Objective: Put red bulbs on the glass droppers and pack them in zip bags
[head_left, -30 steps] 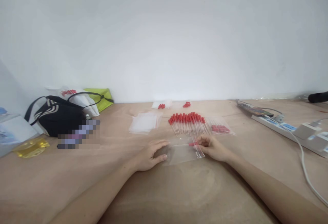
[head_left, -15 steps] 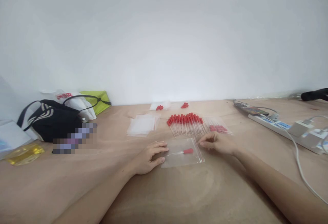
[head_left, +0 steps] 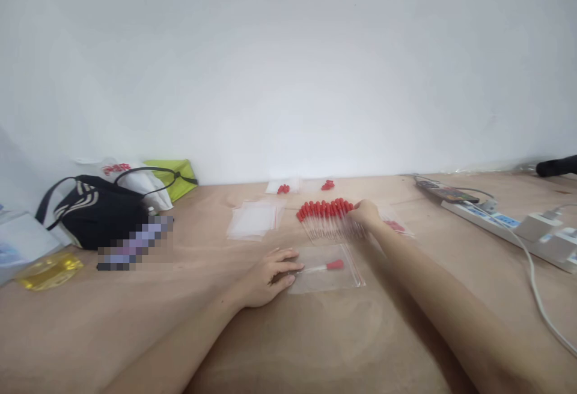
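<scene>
My left hand (head_left: 273,277) lies with its fingers apart at the left edge of a clear zip bag (head_left: 311,284). Inside that bag is one dropper (head_left: 334,264) with a red rubber bulb, pointing right. Farther back, my right hand (head_left: 366,216) is at the right end of a row of red-bulbed droppers (head_left: 322,209); its fingertips are blurred and partly hidden, so I cannot see whether they grip one. Behind the right wrist, a bag of red bulbs (head_left: 394,225) is partly covered.
A stack of flat clear bags (head_left: 252,219) lies left of the droppers. Two small groups of red bulbs, left (head_left: 283,189) and right (head_left: 327,184), sit near the wall. A power strip (head_left: 480,218) with cables is at right, a black bag (head_left: 101,213) at left.
My right hand has left the right side of the zip bag and moved forward to the right end of the dropper row. My left hand has stayed at the bag's left edge.
</scene>
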`<state>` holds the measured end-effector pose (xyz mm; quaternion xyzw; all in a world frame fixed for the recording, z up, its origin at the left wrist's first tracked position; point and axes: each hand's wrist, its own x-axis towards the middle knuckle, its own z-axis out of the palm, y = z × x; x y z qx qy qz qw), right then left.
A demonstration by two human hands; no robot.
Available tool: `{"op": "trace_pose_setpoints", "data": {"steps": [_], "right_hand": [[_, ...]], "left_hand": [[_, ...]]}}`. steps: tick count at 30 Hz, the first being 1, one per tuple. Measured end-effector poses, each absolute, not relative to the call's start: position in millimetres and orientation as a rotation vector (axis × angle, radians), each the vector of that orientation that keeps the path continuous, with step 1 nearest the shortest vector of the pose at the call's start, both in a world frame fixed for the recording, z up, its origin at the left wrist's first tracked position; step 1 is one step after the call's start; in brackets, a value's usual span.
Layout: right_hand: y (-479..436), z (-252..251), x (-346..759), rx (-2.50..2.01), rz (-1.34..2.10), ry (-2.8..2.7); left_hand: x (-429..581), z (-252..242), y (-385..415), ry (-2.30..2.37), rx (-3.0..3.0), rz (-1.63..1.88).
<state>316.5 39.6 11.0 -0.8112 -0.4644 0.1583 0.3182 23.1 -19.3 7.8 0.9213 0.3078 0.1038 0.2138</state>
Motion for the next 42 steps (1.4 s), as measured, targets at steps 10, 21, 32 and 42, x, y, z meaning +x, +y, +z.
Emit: {"op": "trace_pose_setpoints", "data": {"steps": [10,21,32,42], "right_hand": [[6.1,24.6,321.5,-1.964,0.52,-1.181],[-59.4,-20.3,299.1,-1.287,0.77,-0.896],[-70.1,-16.6,287.6,-1.332,0.991,-1.204],[-68.3,-11.4,282.7,-1.436,0.74,-1.607]], "left_hand": [[23.4,8.0,-20.0,0.823,2.549,0.318],[24.4,10.1,-20.5,0.837,2.552,0.281],[23.7,13.6,-22.7,0.867,2.554,0.275],[24.6,12.2,-22.8,0.845,2.555,0.333]]}}
